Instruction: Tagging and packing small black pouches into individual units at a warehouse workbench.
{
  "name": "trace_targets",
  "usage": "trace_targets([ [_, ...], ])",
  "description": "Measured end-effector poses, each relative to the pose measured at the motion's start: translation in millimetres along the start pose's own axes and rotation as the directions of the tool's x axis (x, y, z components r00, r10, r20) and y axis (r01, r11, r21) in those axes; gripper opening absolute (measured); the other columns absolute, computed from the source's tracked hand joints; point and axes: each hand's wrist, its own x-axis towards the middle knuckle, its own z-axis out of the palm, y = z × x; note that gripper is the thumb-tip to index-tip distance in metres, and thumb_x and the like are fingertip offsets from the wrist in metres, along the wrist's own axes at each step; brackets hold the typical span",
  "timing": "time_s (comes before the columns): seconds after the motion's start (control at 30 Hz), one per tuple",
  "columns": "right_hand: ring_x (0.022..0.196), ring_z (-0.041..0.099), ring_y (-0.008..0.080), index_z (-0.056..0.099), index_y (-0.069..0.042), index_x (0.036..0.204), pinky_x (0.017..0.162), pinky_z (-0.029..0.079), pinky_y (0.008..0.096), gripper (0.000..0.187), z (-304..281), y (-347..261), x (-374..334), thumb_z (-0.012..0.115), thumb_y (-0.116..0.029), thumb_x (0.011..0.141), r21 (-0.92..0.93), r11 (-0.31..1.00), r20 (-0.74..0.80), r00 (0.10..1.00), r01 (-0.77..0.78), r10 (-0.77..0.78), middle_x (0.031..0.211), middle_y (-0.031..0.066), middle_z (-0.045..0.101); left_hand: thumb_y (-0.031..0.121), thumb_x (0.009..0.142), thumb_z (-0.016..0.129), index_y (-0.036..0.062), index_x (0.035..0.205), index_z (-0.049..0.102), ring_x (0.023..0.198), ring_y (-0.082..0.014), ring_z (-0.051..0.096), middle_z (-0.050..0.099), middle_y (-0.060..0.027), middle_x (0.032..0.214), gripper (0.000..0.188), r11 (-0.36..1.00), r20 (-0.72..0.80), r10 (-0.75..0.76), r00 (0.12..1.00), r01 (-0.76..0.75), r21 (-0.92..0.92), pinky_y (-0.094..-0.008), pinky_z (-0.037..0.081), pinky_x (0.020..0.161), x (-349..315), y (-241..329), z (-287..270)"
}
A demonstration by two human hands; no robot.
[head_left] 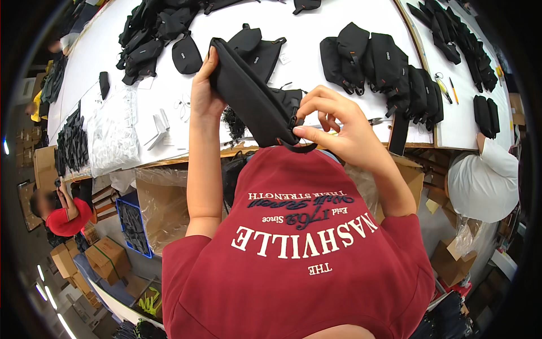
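Observation:
A long black zippered pouch [243, 93] is held up over the near edge of the table, tilted from upper left to lower right. My left hand [208, 93] grips its upper left end, thumb up along the side and the other fingers hidden behind it. At the lower right end, my right hand [336, 121] has its thumb and index finger closed around the zipper end, by a small dark pull [294, 121]. Whether the pull itself is between the fingertips I cannot make out. Behind the held pouch lie more black pouches [261, 59].
Black pouches are heaped at the far left [144, 48] and lined up at the right [389, 59]. Clear plastic bags [114, 135] and black strips [71, 141] lie on the left. Yellow-handled snips [442, 87] and an orange pen [453, 90] rest at the right. Cardboard boxes [107, 259] stand below.

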Motion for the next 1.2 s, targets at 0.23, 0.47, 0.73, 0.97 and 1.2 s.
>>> trace_targets([
  [0.23,0.063,0.042,0.0065,0.064,-0.004,0.081,0.053,0.033,0.0202,0.009,-1.2,-15.4,-9.8,0.068,-0.004,0.073,-0.036,0.996,-0.023,0.997,0.076,-0.077,0.087,0.0011,0.055,0.029,0.094,0.054,0.0032,0.108,0.061,0.08,-0.0257,0.065,0.066,-0.01,0.093,0.03,0.99,0.073,0.031,0.997,-0.02,-0.141,-0.0373,0.055,0.074,10.8,13.6,-28.7],
  [0.47,0.068,0.055,0.0127,0.071,-0.01,0.09,0.057,0.043,0.0258,0.015,-22.6,-23.0,-13.4,0.07,-0.008,0.075,-0.174,0.979,-0.005,0.994,0.106,-0.108,0.087,0.0027,0.057,0.03,0.096,0.048,0.0031,0.11,0.056,0.065,-0.0184,0.042,0.049,-0.0041,0.082,0.031,0.991,-0.057,0.129,0.99,-0.131,-0.032,-0.0309,0.041,0.061,1.1,17.1,-16.3],
  [0.73,0.063,0.05,0.0112,0.07,-0.009,0.089,0.055,0.039,0.0235,0.02,-5.3,-22.8,7.7,0.074,-0.005,0.069,-0.313,0.909,-0.014,0.956,0.275,-0.294,0.087,0.0021,0.057,0.031,0.096,0.048,0.0027,0.112,0.054,0.066,-0.0181,0.045,0.053,-0.0051,0.087,0.033,0.999,0.051,0.046,0.998,-0.045,-0.028,-0.0306,0.042,0.061,2.1,7.8,-5.5],
  [0.97,0.079,0.058,0.0197,0.064,-0.007,0.082,0.065,0.046,0.0303,0.015,-10.4,-18.8,11.2,0.073,-0.006,0.07,-0.303,0.916,0.141,0.963,0.263,-0.23,0.089,0.0035,0.057,0.031,0.095,0.051,0.0003,0.109,0.057,0.082,-0.0229,0.06,0.063,-0.0089,0.096,0.034,0.999,0.073,0.015,0.997,-0.012,-0.043,-0.037,0.052,0.073,7.9,8.3,-15.5],
  [1.2,0.118,0.042,0.0227,0.049,-0.033,0.13,0.102,0.029,0.0398,0.076,-3.1,-7.7,12.4,0.077,-0.025,0.061,-0.78,0.561,0.125,0.947,0.278,-0.295,0.129,0.0023,0.045,0.02,0.095,0.051,-0.0057,0.117,0.05,0.103,-0.0266,0.061,0.06,-0.0163,0.113,0.034,0.954,-0.322,-0.298,0.898,0.289,-0.079,-0.0382,0.053,0.087,-19.8,-9.7,11.0],
])
